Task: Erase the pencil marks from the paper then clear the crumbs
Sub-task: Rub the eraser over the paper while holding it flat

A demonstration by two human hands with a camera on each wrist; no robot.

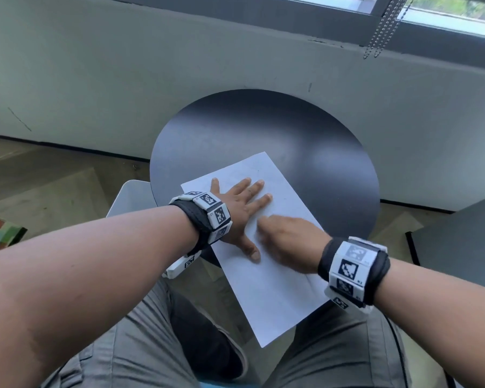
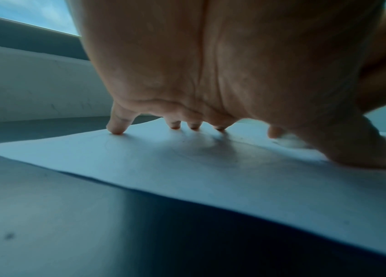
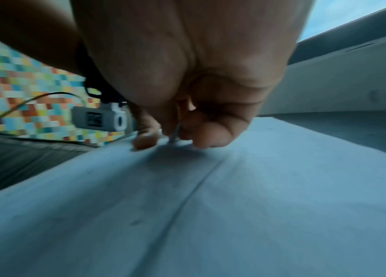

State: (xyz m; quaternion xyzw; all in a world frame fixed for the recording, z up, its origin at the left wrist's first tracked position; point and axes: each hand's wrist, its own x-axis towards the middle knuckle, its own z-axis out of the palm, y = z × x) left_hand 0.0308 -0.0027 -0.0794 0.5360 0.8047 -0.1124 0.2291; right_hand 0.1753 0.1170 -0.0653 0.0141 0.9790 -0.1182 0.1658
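A white sheet of paper (image 1: 275,287) lies slanted on the round black table (image 1: 263,130), and its near end hangs past the table edge over my lap. My left hand (image 1: 241,203) presses flat on the sheet with fingers spread; its fingertips (image 2: 116,129) touch the paper (image 2: 163,168). My right hand (image 1: 280,236) is blurred, just right of the left thumb, fingers curled down onto the sheet. In the right wrist view, these fingers (image 3: 201,135) pinch a small pale eraser (image 3: 174,135) against the paper (image 3: 234,206). A few dark specks (image 3: 136,222) lie on the sheet. Faint pencil lines show near its far end.
A grey wall (image 1: 123,79) with a window above rises right behind the table. A white seat (image 1: 129,197) stands at the table's left, and a multicoloured block (image 1: 0,231) lies on the floor further left. My grey trousers (image 1: 151,345) are below the paper.
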